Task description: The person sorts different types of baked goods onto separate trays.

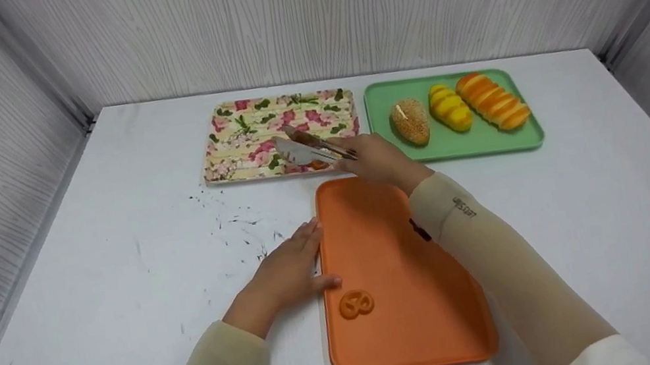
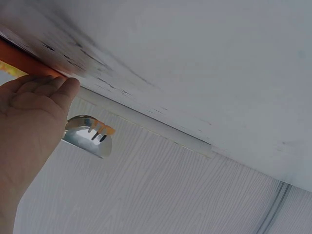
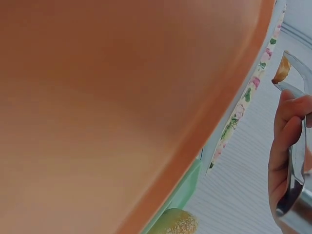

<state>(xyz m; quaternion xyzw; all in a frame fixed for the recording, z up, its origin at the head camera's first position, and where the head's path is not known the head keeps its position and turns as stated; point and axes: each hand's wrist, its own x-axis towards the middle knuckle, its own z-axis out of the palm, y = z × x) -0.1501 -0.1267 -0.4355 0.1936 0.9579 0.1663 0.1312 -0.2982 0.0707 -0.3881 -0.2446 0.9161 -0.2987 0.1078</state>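
My right hand (image 1: 381, 158) grips metal tongs (image 1: 329, 149) over the front right of the floral tray (image 1: 260, 120). Between the tong tips, in the right wrist view, is a small glossy brown piece (image 3: 282, 69); its kind is not clear. The left hand (image 1: 287, 273) rests along the left edge of an orange tray (image 1: 406, 302), fingers extended outside and thumb over the rim. A small brown pretzel (image 1: 356, 304) lies on that tray just below the thumb. My right forearm covers part of the tray's right side.
A green tray (image 1: 459, 149) at the back right bears a sesame bun (image 1: 410, 122), a yellow ridged bread (image 1: 449, 107) and an orange-striped loaf (image 1: 492, 101). Dark scuff marks (image 1: 245, 222) spot the white table (image 1: 115, 280). Wood-grain panels (image 1: 303, 19) stand behind and at both sides.
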